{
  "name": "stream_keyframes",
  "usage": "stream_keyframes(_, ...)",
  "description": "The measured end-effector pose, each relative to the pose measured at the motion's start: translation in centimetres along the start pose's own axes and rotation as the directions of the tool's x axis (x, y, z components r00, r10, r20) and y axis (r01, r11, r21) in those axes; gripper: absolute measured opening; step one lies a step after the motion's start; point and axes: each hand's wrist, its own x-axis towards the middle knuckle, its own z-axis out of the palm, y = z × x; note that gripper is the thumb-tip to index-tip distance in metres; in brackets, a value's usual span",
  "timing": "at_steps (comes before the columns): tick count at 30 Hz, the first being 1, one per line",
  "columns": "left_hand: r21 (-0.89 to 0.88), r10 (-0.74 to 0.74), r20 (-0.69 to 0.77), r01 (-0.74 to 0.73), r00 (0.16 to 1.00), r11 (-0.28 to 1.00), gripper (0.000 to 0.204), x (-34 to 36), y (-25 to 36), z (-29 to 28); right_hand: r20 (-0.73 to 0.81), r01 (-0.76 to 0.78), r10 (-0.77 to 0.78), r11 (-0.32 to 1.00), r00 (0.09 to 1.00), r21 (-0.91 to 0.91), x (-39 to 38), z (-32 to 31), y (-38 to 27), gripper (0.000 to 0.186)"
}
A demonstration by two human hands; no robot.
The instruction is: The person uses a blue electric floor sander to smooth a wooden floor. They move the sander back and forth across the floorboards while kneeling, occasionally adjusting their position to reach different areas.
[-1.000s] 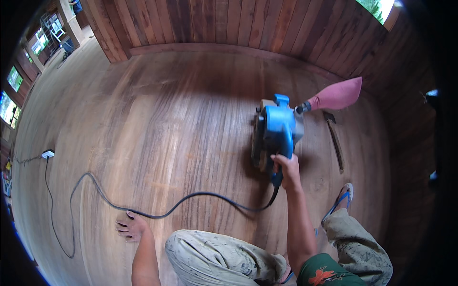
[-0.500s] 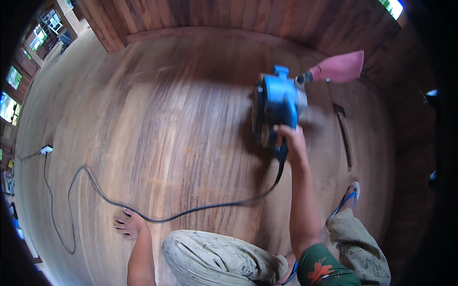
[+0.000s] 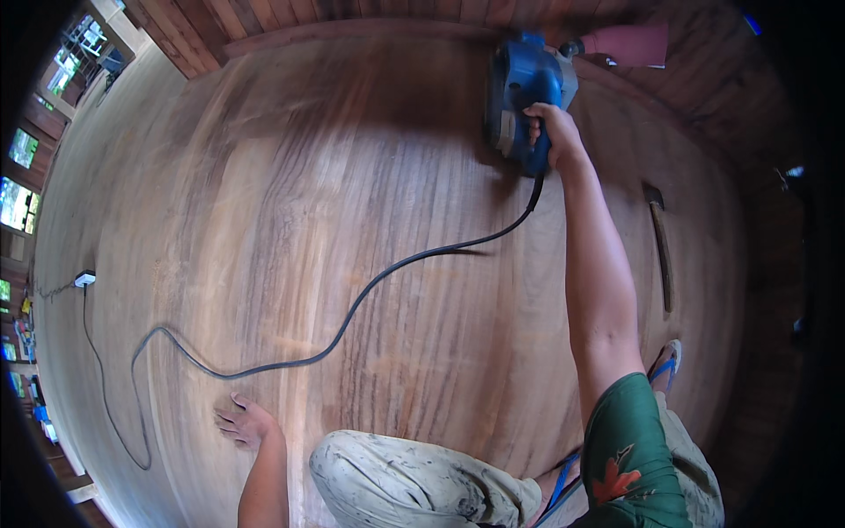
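My right arm stretches far forward, its hand [image 3: 558, 134] wrapped round the rear handle of a blue belt sander [image 3: 531, 79]. The sander is at the far side of the wooden floor [image 3: 370, 202], close to the wall's base. From its right side sticks out a reddish dust bag [image 3: 627, 46]. A black power cord [image 3: 387, 271] runs from the handle back across the boards in loose bends. My left hand [image 3: 246, 422] rests on the floor at the near left, fingers spread and dusty, just below a bend of the cord. It holds nothing.
A white socket block [image 3: 84, 279] lies at the left, joined to the cord. An axe-like tool with a wooden handle [image 3: 663, 255] lies at the right, near my sandalled foot [image 3: 669, 361]. Plank walls [image 3: 352, 11] bound the far and right sides.
My right hand has pushed the sander forward to the far wall, with its dust bag. The cord has been drawn out after it, away from my left hand, which stays put.
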Motion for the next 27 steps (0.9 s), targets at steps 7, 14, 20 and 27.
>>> stream_keyframes(7, -0.049, 0.001, -0.003, -0.001, 1.0, 0.999, 0.083, -0.7, 0.4, -0.1, -0.041, 0.098, -0.099, 0.995, 0.994, -0.033, -12.9, -2.8, 4.7, 0.018)
stream_keyframes(14, -0.056, -0.02, 0.025, 0.022, 0.999, 0.998, 0.085, -0.9, 1.0, -0.6, -0.036, 0.071, -0.072, 0.997, 0.997, -0.029, -30.6, -4.3, 9.9, 0.021)
stream_keyframes(20, -0.011, -0.026, 0.034, 0.027, 0.999, 1.0, 0.084, -1.0, 1.3, -1.1, -0.087, -0.127, 0.13, 0.991, 0.988, 0.041, -42.1, -4.1, 11.2, 0.022)
stream_keyframes(27, -0.034, -0.035, 0.034, 0.036, 0.999, 0.999, 0.082, -0.6, 1.3, -0.4, -0.067, -0.019, 0.018, 1.0, 0.998, -0.01, -33.0, -3.8, 9.8, 0.031)
